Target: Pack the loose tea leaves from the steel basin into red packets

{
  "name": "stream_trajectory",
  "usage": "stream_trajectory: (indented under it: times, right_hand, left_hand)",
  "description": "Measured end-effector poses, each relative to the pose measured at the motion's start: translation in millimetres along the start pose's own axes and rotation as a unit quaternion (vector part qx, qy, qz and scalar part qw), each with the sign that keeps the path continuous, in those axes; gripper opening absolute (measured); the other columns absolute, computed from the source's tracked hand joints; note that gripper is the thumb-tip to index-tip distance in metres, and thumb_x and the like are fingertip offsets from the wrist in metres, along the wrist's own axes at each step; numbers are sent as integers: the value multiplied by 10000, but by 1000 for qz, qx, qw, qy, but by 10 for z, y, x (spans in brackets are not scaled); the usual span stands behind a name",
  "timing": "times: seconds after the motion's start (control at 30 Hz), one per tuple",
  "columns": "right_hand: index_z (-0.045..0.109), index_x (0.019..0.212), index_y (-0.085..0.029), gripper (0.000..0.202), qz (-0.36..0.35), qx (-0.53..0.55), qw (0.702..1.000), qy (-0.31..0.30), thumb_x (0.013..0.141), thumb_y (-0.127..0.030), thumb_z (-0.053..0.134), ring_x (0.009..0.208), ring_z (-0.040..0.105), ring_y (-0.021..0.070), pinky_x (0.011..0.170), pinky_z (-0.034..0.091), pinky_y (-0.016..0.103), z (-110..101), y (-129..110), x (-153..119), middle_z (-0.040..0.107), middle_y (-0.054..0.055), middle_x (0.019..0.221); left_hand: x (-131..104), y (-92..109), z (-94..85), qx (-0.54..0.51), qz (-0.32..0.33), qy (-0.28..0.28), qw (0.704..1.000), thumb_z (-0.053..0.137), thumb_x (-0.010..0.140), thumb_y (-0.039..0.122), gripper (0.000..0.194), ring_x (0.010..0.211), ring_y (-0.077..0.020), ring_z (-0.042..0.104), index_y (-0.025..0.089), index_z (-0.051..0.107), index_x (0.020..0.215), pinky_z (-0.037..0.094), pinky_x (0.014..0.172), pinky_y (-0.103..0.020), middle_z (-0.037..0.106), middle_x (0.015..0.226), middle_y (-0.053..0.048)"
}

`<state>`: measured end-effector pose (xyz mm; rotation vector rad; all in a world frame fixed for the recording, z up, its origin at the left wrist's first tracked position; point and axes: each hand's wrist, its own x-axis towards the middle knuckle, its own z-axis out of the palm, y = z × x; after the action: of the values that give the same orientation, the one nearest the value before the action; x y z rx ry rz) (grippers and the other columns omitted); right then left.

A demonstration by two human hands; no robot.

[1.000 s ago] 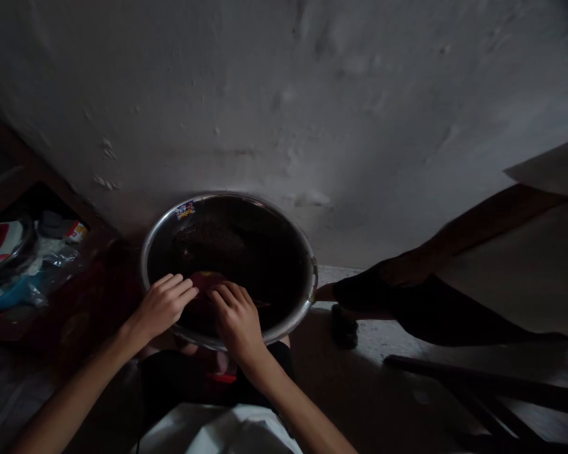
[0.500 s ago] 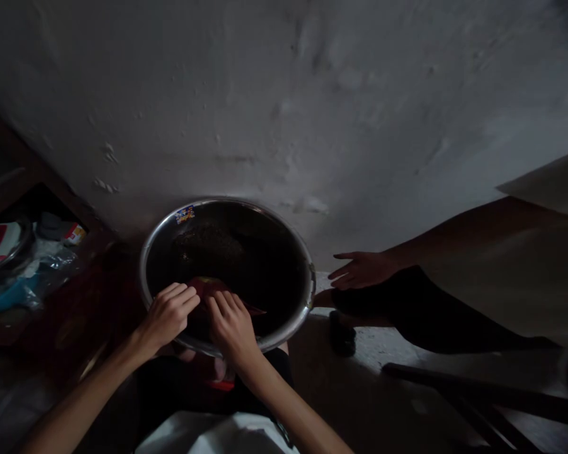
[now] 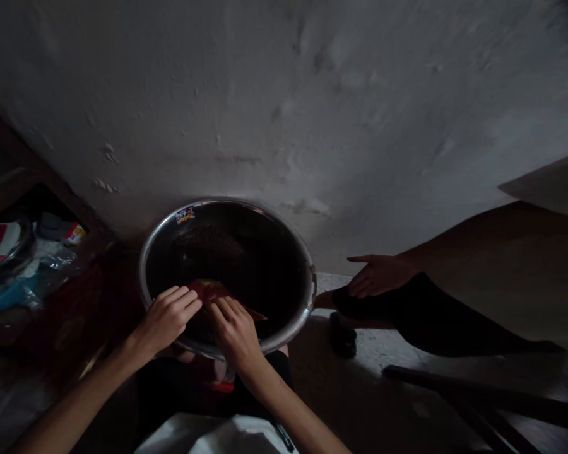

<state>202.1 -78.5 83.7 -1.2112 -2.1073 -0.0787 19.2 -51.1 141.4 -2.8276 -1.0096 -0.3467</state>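
Note:
A wide metal basin (image 3: 297, 325) stands before me with a dark inside. Over its near side I hold a dark red packet (image 3: 218, 290) with a yellowish patch along its top edge; a pointed end sticks out to the right. My left hand (image 3: 173, 312) has its fingers closed on the packet's left part. Close beside it, my right hand (image 3: 234, 325) pinches the packet's middle. Both sets of fingertips are partly hidden. A dark, grainy heap (image 3: 208, 243) shows dimly in the basin, its kind unclear.
A grey wall (image 3: 284, 113) rises right behind the basin. On the left lie a blue container (image 3: 14, 291) and clear plastic bags (image 3: 59, 258). To the right, another person's hand (image 3: 383, 274) hangs above their dark-clothed leg; dark wooden bars (image 3: 478, 394) stand below.
The other person's hand has drawn back to the right, towards their leg. My hands keep their hold on the packet, and its yellowish top shows slightly more.

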Motion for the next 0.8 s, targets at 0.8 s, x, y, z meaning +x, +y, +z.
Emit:
stream_trajectory:
  times: [0.8]
  right_hand:
    - [567, 841, -195, 208, 8, 20, 997, -74, 881, -2, 501, 771, 500, 183, 702, 377, 294, -243, 450, 9, 605, 28, 817]
  left_hand:
    - [136, 51, 199, -31, -49, 42, 997, 464, 843, -58, 304, 853, -202, 542, 178, 640, 918, 456, 794, -343, 619, 868, -34]
